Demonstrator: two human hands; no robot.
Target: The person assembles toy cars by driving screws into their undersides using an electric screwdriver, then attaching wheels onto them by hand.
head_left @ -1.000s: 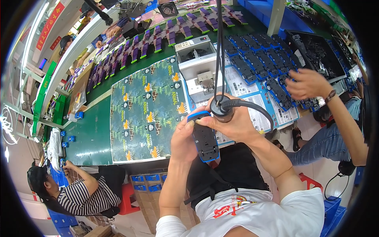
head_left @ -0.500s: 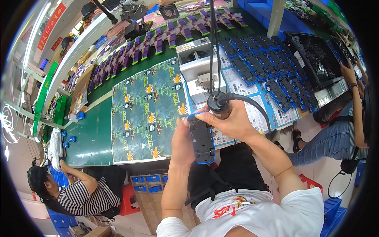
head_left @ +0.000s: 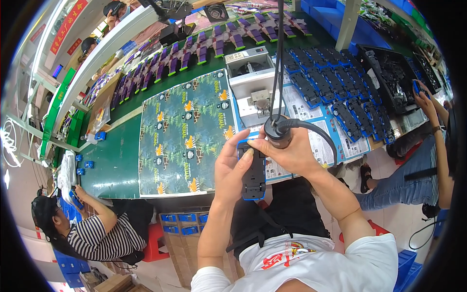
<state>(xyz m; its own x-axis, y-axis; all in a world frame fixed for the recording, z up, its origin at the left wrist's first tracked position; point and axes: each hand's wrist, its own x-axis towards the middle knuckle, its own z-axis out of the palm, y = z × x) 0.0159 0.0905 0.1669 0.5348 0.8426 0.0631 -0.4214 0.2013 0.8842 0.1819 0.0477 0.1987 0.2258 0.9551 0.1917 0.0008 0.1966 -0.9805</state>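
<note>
In front of my body is a toy car (head_left: 255, 179) with a black underside facing up and a blue rim. My left hand (head_left: 228, 170) is closed round its left side, the thumb lying across the underside. My right hand (head_left: 297, 155) is wrapped round a black corded electric screwdriver (head_left: 279, 138) hanging from above, and its thumb touches the car's far end. The screwdriver's tip is hidden. Beyond my hands stands a grey metal machine (head_left: 257, 104) on the table.
Rows of upturned blue-and-black toy cars (head_left: 335, 80) lie at the right, beside a black tray (head_left: 389, 73) of dark parts. A patterned sheet (head_left: 182, 141) covers the green table (head_left: 114, 165). Co-workers sit or stand left and right. A carton (head_left: 182, 253) holds blue cars below.
My left thumb has come over the car's underside, and the fingers have spread at its far end. The co-worker at the left now shows a blue toy car in hand. The view has shifted slightly.
</note>
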